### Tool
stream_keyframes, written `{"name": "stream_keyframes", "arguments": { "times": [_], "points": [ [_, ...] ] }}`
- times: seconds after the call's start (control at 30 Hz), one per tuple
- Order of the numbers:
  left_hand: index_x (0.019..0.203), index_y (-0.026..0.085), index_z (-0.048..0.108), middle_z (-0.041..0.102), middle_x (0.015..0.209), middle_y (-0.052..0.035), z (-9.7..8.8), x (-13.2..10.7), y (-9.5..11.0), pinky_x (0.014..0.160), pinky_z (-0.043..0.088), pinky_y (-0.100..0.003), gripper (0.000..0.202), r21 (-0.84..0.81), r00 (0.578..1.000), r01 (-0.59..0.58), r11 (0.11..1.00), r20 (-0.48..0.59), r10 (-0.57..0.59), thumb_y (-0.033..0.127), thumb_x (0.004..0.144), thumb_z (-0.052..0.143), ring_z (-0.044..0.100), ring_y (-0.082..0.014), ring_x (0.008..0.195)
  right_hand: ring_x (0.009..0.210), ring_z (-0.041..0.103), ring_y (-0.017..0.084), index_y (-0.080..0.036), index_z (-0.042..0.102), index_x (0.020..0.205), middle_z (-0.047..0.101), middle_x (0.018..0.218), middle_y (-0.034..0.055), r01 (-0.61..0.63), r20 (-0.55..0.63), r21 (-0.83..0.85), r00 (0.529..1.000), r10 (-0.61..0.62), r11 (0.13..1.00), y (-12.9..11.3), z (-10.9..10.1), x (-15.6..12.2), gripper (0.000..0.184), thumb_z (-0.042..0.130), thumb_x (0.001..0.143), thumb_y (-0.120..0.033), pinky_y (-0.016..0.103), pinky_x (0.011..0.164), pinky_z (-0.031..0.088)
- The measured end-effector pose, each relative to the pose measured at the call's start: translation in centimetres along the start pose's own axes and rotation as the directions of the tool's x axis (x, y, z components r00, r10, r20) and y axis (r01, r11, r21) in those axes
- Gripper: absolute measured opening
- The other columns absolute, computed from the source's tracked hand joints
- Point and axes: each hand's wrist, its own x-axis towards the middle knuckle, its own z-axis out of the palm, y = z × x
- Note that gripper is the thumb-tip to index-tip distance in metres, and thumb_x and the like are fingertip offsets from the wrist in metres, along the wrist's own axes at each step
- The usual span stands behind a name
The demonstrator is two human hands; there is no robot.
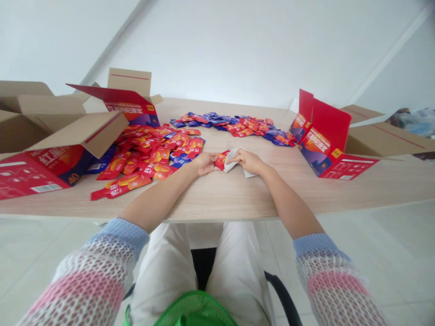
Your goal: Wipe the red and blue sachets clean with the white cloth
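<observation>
My left hand is closed on a small red sachet at the middle of the wooden table. My right hand is closed on a white cloth that touches the same sachet. A heap of red and orange sachets lies just left of my left hand. A second spread of blue and red sachets lies farther back across the table.
Open cardboard cartons and a red printed box stand at the left. Another red printed box and a brown carton stand at the right. The table's near edge is over my lap, and a green mesh item lies below.
</observation>
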Motion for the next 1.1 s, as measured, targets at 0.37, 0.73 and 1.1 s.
{"name": "stream_keyframes", "arguments": {
  "times": [0.37,0.73,1.1],
  "points": [
    [0.118,0.004,0.058,0.065,0.11,-0.0205,0.4,-0.6,-0.4,0.082,0.057,-0.043,0.039,0.023,0.997,-0.076,0.997,0.019,0.076,-0.002,0.086,0.037,0.067,-0.0253,0.094,0.099,0.058,0.024,-0.034,0.063,0.122,0.062,0.111,0.0072,-0.367,-0.088,-0.114,0.929,0.359,0.923,2.9,-0.3,-1.6,0.037,0.051,0.088,-0.027,0.03,0.082,0.042],
    [0.123,0.005,0.056,0.069,0.099,-0.0174,-0.1,-0.3,-0.1,0.081,0.057,-0.033,0.048,-0.073,0.993,0.032,0.997,-0.108,-0.04,-0.007,0.083,0.033,0.069,-0.0209,0.087,0.104,0.054,0.022,-0.024,0.056,0.131,0.058,0.117,0.0077,-0.153,-0.539,0.146,0.816,0.208,0.977,0.8,-0.8,-0.9,0.04,0.043,0.093,-0.029,0.033,0.09,0.042],
    [0.115,0.001,0.054,0.068,0.085,-0.0152,0.5,-0.6,0.2,0.069,0.057,-0.033,0.034,-0.061,0.981,-0.036,0.997,-0.194,0.024,0.01,0.093,0.031,0.067,-0.0205,0.07,0.092,0.054,0.017,-0.038,0.045,0.138,0.055,0.1,0.0036,0.027,-0.114,0.007,0.993,-0.026,1.0,-2.6,1.2,0.3,0.047,0.053,0.092,-0.033,0.024,0.077,0.038]
  ]
}}
